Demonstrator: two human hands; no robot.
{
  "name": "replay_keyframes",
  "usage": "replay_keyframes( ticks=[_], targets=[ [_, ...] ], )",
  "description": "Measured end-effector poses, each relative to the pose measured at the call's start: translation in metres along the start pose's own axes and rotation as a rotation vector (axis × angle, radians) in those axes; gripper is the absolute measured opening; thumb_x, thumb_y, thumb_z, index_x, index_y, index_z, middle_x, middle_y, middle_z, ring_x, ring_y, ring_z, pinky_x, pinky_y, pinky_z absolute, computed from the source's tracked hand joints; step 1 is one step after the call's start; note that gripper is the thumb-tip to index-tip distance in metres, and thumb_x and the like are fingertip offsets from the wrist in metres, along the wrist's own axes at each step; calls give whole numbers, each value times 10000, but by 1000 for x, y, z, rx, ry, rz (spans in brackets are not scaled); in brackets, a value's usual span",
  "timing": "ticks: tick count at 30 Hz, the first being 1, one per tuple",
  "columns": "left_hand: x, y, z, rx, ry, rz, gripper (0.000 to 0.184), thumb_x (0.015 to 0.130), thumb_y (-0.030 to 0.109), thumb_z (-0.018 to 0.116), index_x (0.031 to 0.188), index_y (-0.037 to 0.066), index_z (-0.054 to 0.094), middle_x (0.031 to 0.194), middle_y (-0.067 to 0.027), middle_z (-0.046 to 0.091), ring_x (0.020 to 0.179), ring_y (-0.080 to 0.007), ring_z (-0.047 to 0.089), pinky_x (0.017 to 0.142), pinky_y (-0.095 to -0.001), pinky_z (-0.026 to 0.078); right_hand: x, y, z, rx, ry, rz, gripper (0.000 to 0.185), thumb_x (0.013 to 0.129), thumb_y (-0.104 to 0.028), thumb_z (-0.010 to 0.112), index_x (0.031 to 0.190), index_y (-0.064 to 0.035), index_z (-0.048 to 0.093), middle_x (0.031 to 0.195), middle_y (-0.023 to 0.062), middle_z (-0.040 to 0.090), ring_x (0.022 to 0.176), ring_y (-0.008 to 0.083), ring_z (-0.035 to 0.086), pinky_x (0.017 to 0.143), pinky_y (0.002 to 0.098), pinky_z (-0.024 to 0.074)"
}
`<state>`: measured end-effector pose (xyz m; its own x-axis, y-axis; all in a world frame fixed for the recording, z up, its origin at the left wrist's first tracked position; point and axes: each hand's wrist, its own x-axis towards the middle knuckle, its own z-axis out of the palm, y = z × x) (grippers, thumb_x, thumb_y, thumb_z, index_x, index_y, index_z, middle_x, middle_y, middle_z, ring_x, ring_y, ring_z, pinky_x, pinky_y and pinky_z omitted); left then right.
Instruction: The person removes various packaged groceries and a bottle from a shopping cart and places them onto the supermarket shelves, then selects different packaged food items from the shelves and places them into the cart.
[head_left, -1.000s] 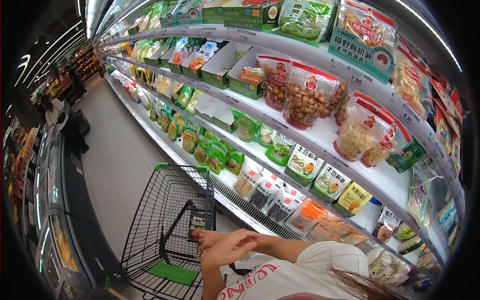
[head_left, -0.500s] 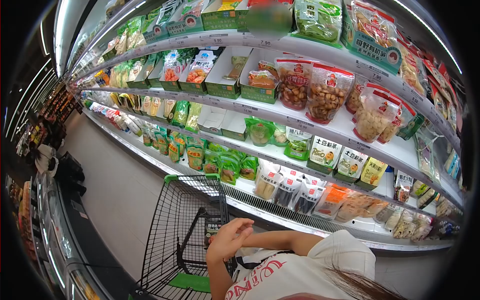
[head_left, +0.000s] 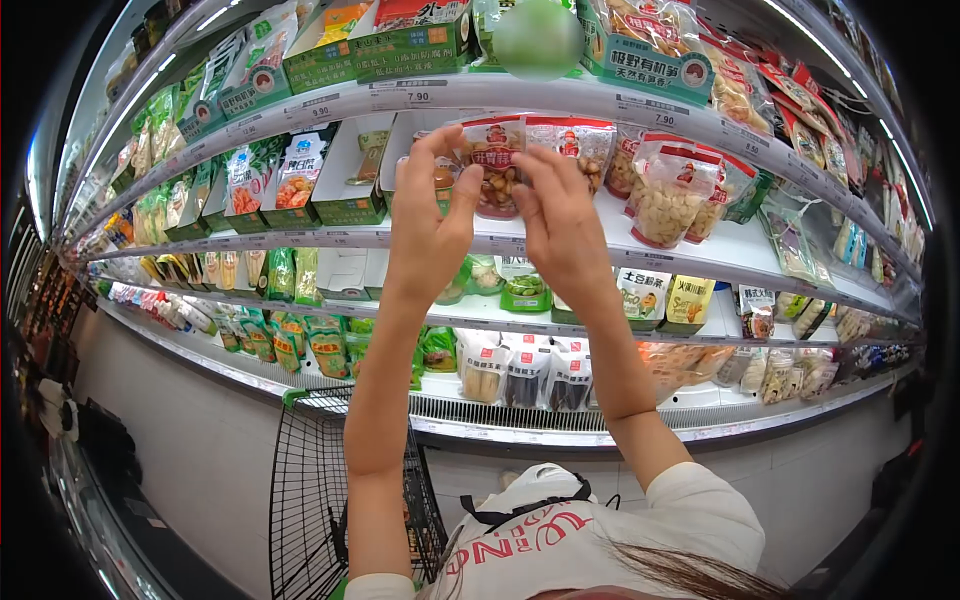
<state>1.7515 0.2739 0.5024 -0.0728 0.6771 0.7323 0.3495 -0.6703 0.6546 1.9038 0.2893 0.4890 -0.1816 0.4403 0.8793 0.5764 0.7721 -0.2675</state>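
Note:
Both arms stretch up toward the middle shelf. My left hand (head_left: pixel 437 215) is raised with fingers curved and apart, just left of a red-topped clear pouch (head_left: pixel 492 165) of brown pieces. On the pouch's right side is my right hand (head_left: pixel 562 215), its fingers spread and bent, the fingertips overlapping the pouch's edge in view. Whether either hand touches the pouch cannot be told. A similar pouch (head_left: pixel 592 150) stands behind my right hand. Farther right are pouches of pale cloves (head_left: pixel 672 195). Neither hand visibly holds anything.
A black wire shopping cart (head_left: pixel 310 480) stands at lower left. The shelf edge (head_left: pixel 470 97) above carries green boxes (head_left: pixel 375 55). Bagged goods (head_left: pixel 525 370) line the bottom shelf. At the far left, a person (head_left: pixel 55 410) and a chiller case (head_left: pixel 110 520) show.
Both hands have moved up from near the cart to the pouch on the shelf and separated. The view has turned right, and the cart now sits lower in view.

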Motion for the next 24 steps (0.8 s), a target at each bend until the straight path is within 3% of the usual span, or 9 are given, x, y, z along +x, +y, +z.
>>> replay_keyframes(
  ticks=[3, 7, 10, 13, 16, 17, 20, 21, 24],
  targets=[
    [74, -26, 47, 432, 182, 256, 417, 896, 253, 559, 1222, 1, 493, 1165, -151, 579, 1154, -309, 418, 961, -488, 253, 81, 41, -7, -282, 269, 33, 293, 905, -131, 533, 1102, 86, 533, 1093, 248, 555, 1052, 391, 527, 881, 416, 442],
    [115, -49, 84, 669, 215, 191, 449, 918, 335, 492, 1208, -8, 497, 1158, -167, 595, 1193, -330, 383, 960, -565, 188, 147, 86, 18, -528, -113, 311, 442, 898, -248, 528, 1112, 137, 489, 994, 252, 629, 939, 393, 605, 797, 415, 494],
    [120, -60, 91, 713, 229, 180, 447, 923, 335, 475, 1201, -15, 493, 1142, -173, 607, 1209, -334, 372, 957, -582, 178, 157, 103, 34, -560, -123, 404, 501, 878, -290, 553, 1126, 138, 473, 1014, 246, 638, 879, 377, 634, 752, 428, 512],
    [121, -62, 88, 694, 210, 168, 452, 919, 329, 485, 1213, -15, 481, 1139, -171, 610, 1219, -333, 365, 959, -580, 177, 158, 108, 45, -431, 180, 405, 428, 891, -355, 523, 995, 59, 537, 902, 243, 663, 869, 385, 650, 763, 467, 487],
    [120, -61, 83, 599, 184, 165, 468, 918, 322, 488, 1239, -17, 458, 1129, -173, 615, 1219, -332, 363, 963, -579, 174, 155, 104, 46, -309, 310, 324, 437, 887, -379, 524, 1016, 38, 544, 912, 250, 662, 891, 400, 641, 781, 477, 475],
    [121, -60, 81, 582, 178, 165, 473, 915, 318, 494, 1247, -18, 451, 1137, -174, 611, 1220, -331, 358, 966, -576, 174, 156, 104, 46, -348, 360, 308, 380, 894, -335, 568, 1005, 27, 538, 896, 196, 665, 834, 314, 654, 747, 402, 490],
    [119, -59, 80, 508, 191, 199, 491, 907, 301, 516, 1268, -21, 433, 1167, -182, 591, 1225, -328, 344, 974, -564, 174, 160, 87, 34, 136, 350, 304, 337, 865, -238, 609, 1028, 51, 551, 959, 228, 606, 866, 378, 583, 790, 440, 456],
    [115, -59, 79, 472, 218, 237, 497, 903, 293, 526, 1274, -23, 428, 1180, -188, 579, 1226, -326, 340, 978, -558, 175, 158, 85, 41, 108, 549, 94, 252, 869, -159, 611, 994, 50, 544, 889, 214, 616, 722, 364, 594, 662, 392, 472],
    [99, -49, 71, 286, 272, 257, 583, 879, 264, 604, 1332, -4, 354, 1267, -202, 481, 1237, -326, 330, 1010, -485, 232, 138, 75, 45, 464, 651, 156, 340, 895, -234, 600, 1087, 42, 545, 970, 216, 612, 853, 342, 590, 795, 401, 450]
  ],
)
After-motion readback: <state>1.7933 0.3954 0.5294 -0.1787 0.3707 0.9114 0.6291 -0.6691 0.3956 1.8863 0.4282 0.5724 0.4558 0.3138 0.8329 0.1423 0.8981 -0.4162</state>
